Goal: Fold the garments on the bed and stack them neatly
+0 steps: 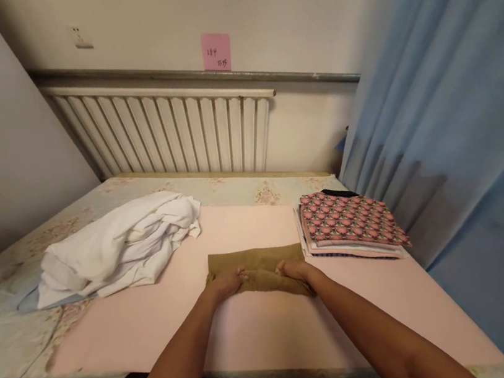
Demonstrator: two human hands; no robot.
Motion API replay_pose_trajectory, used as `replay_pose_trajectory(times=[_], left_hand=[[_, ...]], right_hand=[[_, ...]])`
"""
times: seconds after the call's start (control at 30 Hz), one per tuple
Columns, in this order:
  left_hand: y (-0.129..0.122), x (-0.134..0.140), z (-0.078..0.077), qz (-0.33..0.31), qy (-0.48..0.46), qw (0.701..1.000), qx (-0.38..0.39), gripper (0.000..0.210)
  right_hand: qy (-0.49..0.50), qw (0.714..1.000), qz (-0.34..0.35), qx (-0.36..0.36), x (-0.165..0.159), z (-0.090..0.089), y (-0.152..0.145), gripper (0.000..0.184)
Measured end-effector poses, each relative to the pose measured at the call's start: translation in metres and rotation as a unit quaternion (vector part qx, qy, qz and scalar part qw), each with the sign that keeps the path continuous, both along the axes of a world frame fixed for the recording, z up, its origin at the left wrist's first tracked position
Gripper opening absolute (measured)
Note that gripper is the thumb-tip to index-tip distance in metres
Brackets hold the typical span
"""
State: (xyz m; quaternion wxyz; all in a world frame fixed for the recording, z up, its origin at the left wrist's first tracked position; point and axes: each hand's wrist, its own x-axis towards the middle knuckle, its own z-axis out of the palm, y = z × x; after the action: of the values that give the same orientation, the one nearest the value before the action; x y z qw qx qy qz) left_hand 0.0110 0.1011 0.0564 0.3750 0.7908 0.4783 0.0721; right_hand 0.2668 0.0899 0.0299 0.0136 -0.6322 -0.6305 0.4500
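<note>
A folded olive-brown garment (pixel 257 261) lies in front of me on a pink cloth (pixel 247 224). My left hand (pixel 228 282) grips its near left part, fingers bent into the fabric. On the right side my right hand (pixel 292 269) has its fingers curled, thumb on top, holding the near edge. Between the two hands the fabric is slightly wrinkled. Which kind of garment it is I cannot tell. Just right of it rests a stack of folded clothes (pixel 350 222), topped by one with a red floral print.
A rumpled white cloth heap (pixel 119 245) lies at the left. A cord (pixel 28 364) hangs over the table's left front edge. Behind the floral-covered table (pixel 233 186) stands a radiator (pixel 168 125). A blue curtain (pixel 445 93) borders the right side.
</note>
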Motion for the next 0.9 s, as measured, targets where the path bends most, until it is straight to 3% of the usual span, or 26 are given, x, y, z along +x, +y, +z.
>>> replay_pose_trajectory(times=[0.17, 0.33, 0.43, 0.5, 0.57, 0.67, 0.73, 0.8, 0.9], left_hand=[[0.000, 0.000, -0.003, 0.004, -0.006, 1.000, 0.002, 0.017], [0.000, 0.000, -0.004, 0.011, -0.005, 1.000, 0.018, 0.017], [-0.001, 0.000, -0.003, 0.014, -0.009, 1.000, 0.016, 0.019], [-0.001, 0.000, -0.003, 0.016, -0.011, 1.000, 0.013, 0.019], [-0.001, -0.001, -0.003, 0.018, -0.014, 1.000, 0.010, 0.019], [-0.001, -0.001, -0.004, 0.019, -0.021, 1.000, 0.007, 0.020], [-0.002, -0.002, -0.003, 0.022, -0.025, 0.999, 0.004, 0.019], [-0.004, -0.002, 0.001, 0.025, -0.029, 0.999, -0.001, 0.018], [-0.008, -0.004, 0.010, 0.026, -0.038, 0.999, -0.017, 0.018]], right_hand=[[0.010, 0.995, -0.007, 0.094, 0.003, 0.012, -0.011, 0.018], [-0.004, 0.972, -0.025, 0.234, 0.005, 0.045, -0.040, 0.022], [-0.043, 0.938, -0.024, 0.343, -0.004, 0.057, -0.070, 0.024], [-0.096, 0.896, 0.022, 0.432, -0.013, 0.054, -0.089, 0.024], [-0.125, 0.873, 0.059, 0.467, -0.022, 0.045, -0.102, 0.029], [-0.105, 0.907, 0.025, 0.407, -0.028, 0.029, -0.103, 0.035], [-0.083, 0.934, -0.019, 0.348, -0.025, 0.023, -0.093, 0.023], [-0.065, 0.950, -0.041, 0.304, -0.019, 0.021, -0.077, 0.009], [-0.035, 0.970, -0.048, 0.237, -0.009, 0.024, -0.053, 0.009]])
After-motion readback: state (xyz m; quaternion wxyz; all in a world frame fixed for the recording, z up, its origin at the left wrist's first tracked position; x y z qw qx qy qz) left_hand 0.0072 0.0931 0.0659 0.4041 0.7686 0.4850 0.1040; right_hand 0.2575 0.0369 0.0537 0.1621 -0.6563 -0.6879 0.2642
